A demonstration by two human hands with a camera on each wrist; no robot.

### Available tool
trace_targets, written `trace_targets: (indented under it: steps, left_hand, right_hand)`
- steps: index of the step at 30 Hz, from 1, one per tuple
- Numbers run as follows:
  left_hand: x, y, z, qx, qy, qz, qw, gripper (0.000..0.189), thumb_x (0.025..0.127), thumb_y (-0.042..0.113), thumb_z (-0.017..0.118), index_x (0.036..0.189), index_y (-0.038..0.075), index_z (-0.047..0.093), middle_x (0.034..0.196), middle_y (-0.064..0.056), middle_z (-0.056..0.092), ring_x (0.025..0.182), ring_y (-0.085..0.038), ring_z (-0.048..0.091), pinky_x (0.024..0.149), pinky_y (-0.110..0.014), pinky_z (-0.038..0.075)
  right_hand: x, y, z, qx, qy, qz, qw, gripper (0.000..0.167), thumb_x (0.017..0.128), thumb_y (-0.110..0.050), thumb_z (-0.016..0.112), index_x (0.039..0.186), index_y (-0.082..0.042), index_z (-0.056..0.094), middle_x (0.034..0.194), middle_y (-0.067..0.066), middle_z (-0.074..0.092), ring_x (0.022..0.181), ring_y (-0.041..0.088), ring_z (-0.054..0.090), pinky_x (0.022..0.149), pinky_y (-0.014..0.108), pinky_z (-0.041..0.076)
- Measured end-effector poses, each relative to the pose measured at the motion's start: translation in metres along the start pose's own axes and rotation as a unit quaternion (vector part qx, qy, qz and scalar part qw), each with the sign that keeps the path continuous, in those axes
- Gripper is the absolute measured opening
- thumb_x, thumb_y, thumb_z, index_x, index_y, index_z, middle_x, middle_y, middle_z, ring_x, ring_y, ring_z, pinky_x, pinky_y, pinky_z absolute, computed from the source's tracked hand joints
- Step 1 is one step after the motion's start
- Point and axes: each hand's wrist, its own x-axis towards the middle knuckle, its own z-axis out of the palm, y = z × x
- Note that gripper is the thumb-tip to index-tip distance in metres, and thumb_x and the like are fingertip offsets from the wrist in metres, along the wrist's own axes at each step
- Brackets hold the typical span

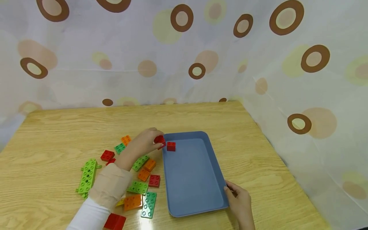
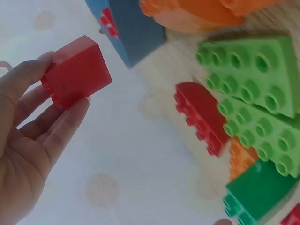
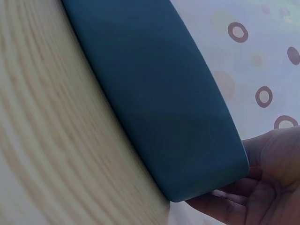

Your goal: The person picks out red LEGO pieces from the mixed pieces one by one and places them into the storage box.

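Observation:
My left hand pinches a red toy building brick between thumb and fingers, over the far left corner of the blue-grey tray. Its studs point toward the palm in the left wrist view. Just right of it, a second red brick lies in the tray's far left corner. At the near right corner, my right hand grips the tray's edge, thumb at the rim. From the right wrist, its fingers curl about the outside of the tray wall.
Loose bricks lie left of the tray: a long light-green piece with side pegs, a dark-green brick, an orange one, a red one and several others. A patterned sheet hangs behind the wooden table.

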Motion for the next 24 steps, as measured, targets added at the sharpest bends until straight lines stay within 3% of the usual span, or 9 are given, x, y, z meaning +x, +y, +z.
trace_targets:
  steps: [8,15,19,24]
  left_hand:
    - [0.009,0.021,0.013,-0.012,-0.042,0.022,0.9988,0.035,0.086,0.012,0.065,0.116,-0.004,0.060,0.110,-0.016,0.062,0.094,-0.024,0.059,0.081,-0.031,0.053]
    - [0.011,0.026,0.027,0.028,-0.063,0.057,0.9959,0.032,0.085,0.011,0.066,0.112,-0.005,0.062,0.103,-0.017,0.062,0.087,-0.022,0.057,0.074,-0.029,0.053]
    - [0.012,0.028,0.034,0.043,-0.070,0.080,0.9935,0.029,0.084,0.011,0.067,0.108,-0.005,0.063,0.101,-0.018,0.062,0.087,-0.024,0.057,0.074,-0.031,0.052]
    - [0.013,0.025,0.044,0.037,-0.083,0.081,0.9925,0.029,0.084,0.009,0.067,0.108,-0.006,0.063,0.101,-0.018,0.063,0.088,-0.025,0.056,0.078,-0.033,0.052]
  right_hand:
    - [0.000,-0.002,0.000,0.004,0.005,-0.001,1.0000,0.028,0.089,-0.004,0.055,0.114,0.009,0.061,0.107,0.024,0.066,0.075,0.002,0.057,0.062,0.013,0.047]
    - [0.000,-0.001,0.000,-0.010,-0.002,-0.009,0.9999,0.028,0.090,-0.004,0.054,0.114,0.009,0.061,0.107,0.025,0.065,0.084,0.018,0.065,0.061,0.013,0.047]
    - [-0.001,0.000,-0.001,-0.014,0.001,-0.009,0.9999,0.028,0.090,-0.004,0.054,0.114,0.009,0.061,0.108,0.024,0.065,0.086,0.020,0.065,0.062,0.013,0.047]
    - [0.001,0.001,0.000,-0.007,-0.004,-0.010,0.9999,0.029,0.090,-0.004,0.054,0.115,0.009,0.061,0.110,0.025,0.064,0.090,0.025,0.066,0.064,0.013,0.049]
